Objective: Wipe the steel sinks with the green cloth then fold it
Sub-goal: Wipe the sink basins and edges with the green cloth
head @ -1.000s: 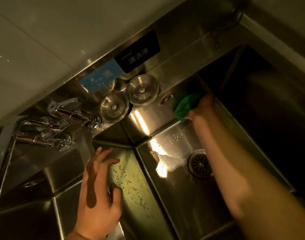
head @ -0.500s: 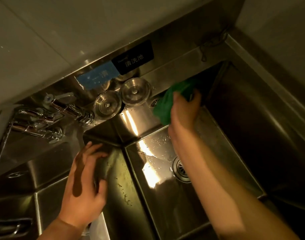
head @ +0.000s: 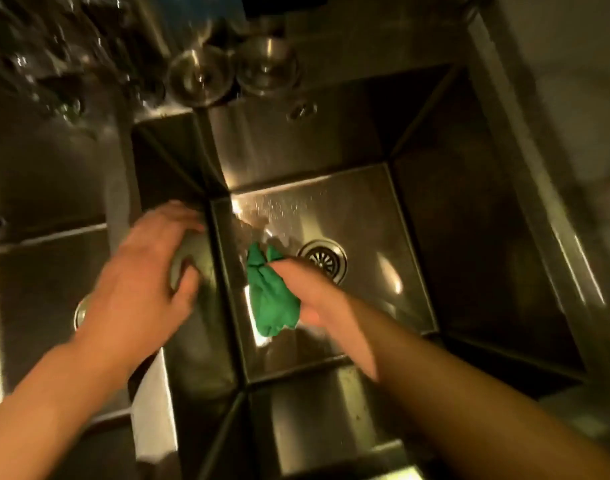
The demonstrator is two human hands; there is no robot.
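Observation:
The green cloth is bunched in my right hand, low inside the right steel sink, near its left wall and just left of the round drain. My left hand rests with fingers spread on the steel divider between the two sinks. The left steel sink lies at the left, partly hidden by my left arm. The picture is blurred by motion.
Two round steel strainer lids sit on the back ledge above the sinks. Blurred taps stand at the upper left. An overflow fitting is on the right sink's back wall. The steel rim borders the right side.
My right hand has brought the green cloth from the back right corner of the sink down to the bottom near the drain. The camera has tilted downward over the sink.

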